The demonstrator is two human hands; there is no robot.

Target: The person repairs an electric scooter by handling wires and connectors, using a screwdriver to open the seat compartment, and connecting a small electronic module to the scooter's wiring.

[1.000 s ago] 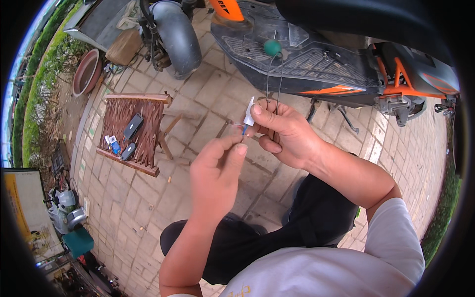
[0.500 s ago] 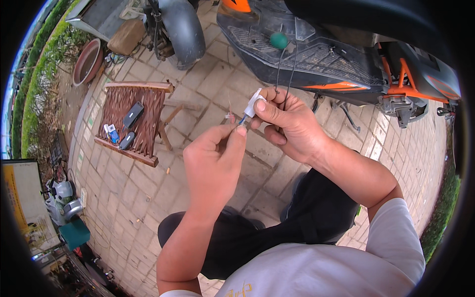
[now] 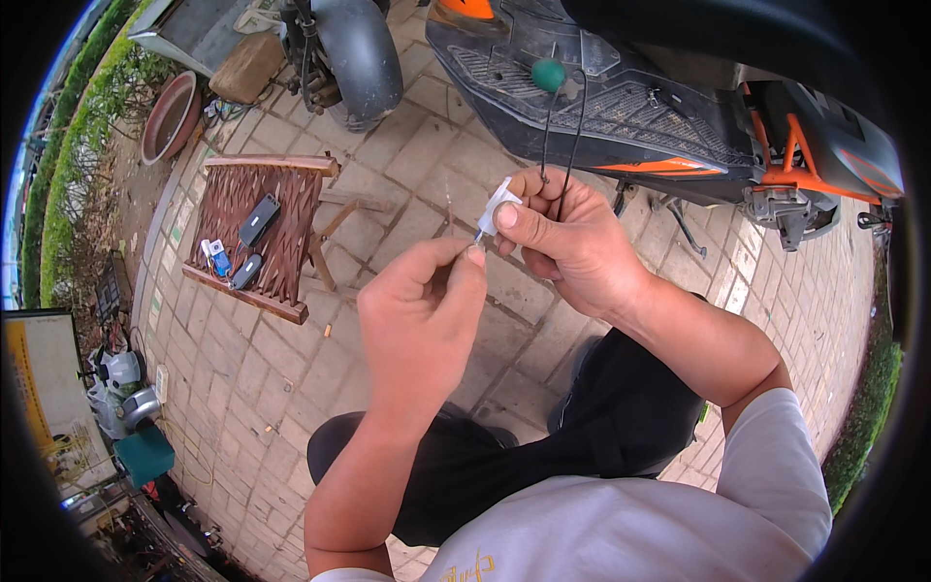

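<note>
Between the thumb and fingers of my right hand (image 3: 577, 242) is a small white plastic connector (image 3: 497, 206), tilted, with its narrow end toward my left hand. My left hand (image 3: 417, 306) pinches a short bluish wire (image 3: 478, 236) just below the connector, thumb against forefinger. The exact join between wire and connector is too small to make out. A thin reddish wire end (image 3: 449, 206) sticks up past my left forefinger. Black cords (image 3: 545, 136) run from behind my right fingers up to the scooter's footboard, near a green ball (image 3: 548, 75).
A folding stool (image 3: 218, 189) at left carries a black key fob (image 3: 259, 220), another dark fob and a small blue-and-white item (image 3: 221, 260). The black and orange scooter (image 3: 621, 107) stands ahead, beside a loose-looking wheel (image 3: 359, 68). A clay basin (image 3: 172, 116) sits far left.
Both hands stay nearly in place, the left fingertips shifting slightly up toward the connector. The reddish wire end beside my left hand now stands more upright.
</note>
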